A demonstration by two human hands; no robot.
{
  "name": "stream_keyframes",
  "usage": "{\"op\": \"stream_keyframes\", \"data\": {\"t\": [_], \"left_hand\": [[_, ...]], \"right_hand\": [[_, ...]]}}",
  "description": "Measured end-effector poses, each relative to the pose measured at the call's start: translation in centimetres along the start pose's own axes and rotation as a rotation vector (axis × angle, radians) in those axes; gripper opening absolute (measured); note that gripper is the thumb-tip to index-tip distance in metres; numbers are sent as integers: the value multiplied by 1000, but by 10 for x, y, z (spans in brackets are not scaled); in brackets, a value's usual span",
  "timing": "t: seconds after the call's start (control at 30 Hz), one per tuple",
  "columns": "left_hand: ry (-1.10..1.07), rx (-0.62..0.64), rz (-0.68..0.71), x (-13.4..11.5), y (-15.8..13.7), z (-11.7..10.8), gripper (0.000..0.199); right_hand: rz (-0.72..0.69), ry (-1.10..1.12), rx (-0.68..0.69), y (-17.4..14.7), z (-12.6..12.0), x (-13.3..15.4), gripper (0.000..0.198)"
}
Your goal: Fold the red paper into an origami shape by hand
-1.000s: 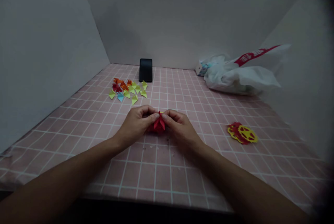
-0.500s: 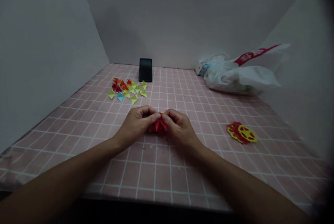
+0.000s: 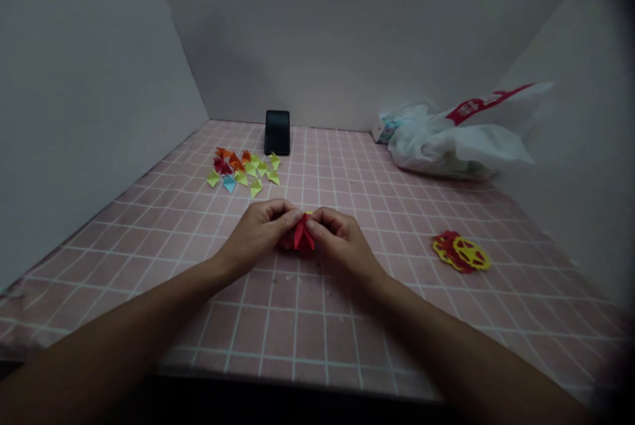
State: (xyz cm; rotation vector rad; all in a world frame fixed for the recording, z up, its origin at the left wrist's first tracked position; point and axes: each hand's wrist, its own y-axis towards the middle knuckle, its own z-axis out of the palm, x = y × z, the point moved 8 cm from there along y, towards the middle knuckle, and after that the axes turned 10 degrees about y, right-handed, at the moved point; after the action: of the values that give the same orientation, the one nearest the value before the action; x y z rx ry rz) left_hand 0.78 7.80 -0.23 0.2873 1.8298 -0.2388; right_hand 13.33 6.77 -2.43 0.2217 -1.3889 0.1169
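Between my two hands, just above the middle of the table, is a piece of folded red paper (image 3: 303, 237) with pointed flaps. My left hand (image 3: 262, 230) pinches its upper left side between thumb and fingers. From the other side, my right hand (image 3: 342, 233) grips it with thumb and forefinger. A bit of yellow shows behind the red, at the fingertips; what it belongs to is hidden. Several small folded paper pieces (image 3: 241, 178) in yellow, orange, red and blue lie in a group beyond my left hand.
A black phone (image 3: 277, 133) leans upright near the back wall. At the back right lie a white plastic bag (image 3: 446, 147) with red print and a small box (image 3: 381, 130). Red and yellow cut-out shapes (image 3: 461, 252) are stacked at the right. A pink checked cloth (image 3: 248, 339) covers the table.
The thumbs have shifted slightly apart, and more of the red paper's pointed flaps shows between them. Both hands keep hold of it in nearly the same place.
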Motion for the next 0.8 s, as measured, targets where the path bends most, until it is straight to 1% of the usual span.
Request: {"op": "stream_keyframes", "data": {"t": [0.17,0.33,0.43,0.6,0.8], "left_hand": [[-83,28,-54,4,2,3,21],[-101,18,-42,6,2,3,21],[-42,-10,-10,4,1,2,21],[130,-65,73,-4,0,-4,18],[168,-76,104,-7,0,-5,13]], "right_hand": [[-8,10,1,0,0,2,24],[3,13,0,-1,1,1,23],[-12,-7,-4,0,1,3,23],[-38,-66,-12,0,0,4,24],[-40,-97,-3,1,1,3,22]]}}
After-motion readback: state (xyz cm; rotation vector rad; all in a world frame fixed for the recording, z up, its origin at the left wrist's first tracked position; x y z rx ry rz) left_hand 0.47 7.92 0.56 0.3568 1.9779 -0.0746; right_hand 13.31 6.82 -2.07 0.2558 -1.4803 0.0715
